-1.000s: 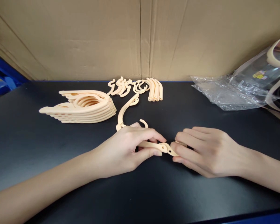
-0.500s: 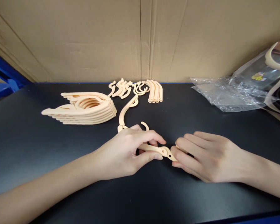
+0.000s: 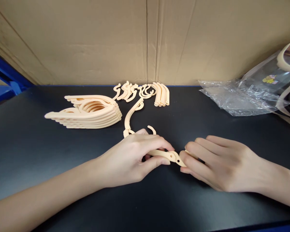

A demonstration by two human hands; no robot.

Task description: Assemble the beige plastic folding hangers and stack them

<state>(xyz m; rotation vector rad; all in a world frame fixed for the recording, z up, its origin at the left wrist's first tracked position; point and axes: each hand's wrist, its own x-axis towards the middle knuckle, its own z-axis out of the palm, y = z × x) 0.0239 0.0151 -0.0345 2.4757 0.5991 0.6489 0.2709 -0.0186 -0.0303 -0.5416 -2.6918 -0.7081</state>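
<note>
A beige plastic folding hanger (image 3: 159, 153) lies between my hands, low over the dark table. My left hand (image 3: 137, 158) is closed around one of its arms, thumb in front and fingers behind. My right hand (image 3: 215, 162) pinches the piece at the right end, mostly hidden by the fingers. Between the hands shows a joint with small round holes. Behind my left hand, another curved hanger arm (image 3: 129, 117) extends away, and a hook tip (image 3: 151, 130) sticks up; the palm hides how they connect.
A stack of beige folded hangers (image 3: 94, 117) stands at the left. Along the back lie loose hooks (image 3: 146, 91), small curved pieces (image 3: 125, 91) and several hanger arms (image 3: 161, 94). Clear plastic bags (image 3: 239, 100) rest at the right. A cardboard wall (image 3: 87, 42) closes off the back.
The whole view has shifted slightly, so most things sit a little further right. My right hand appears marginally further right and lower; both grips look the same.
</note>
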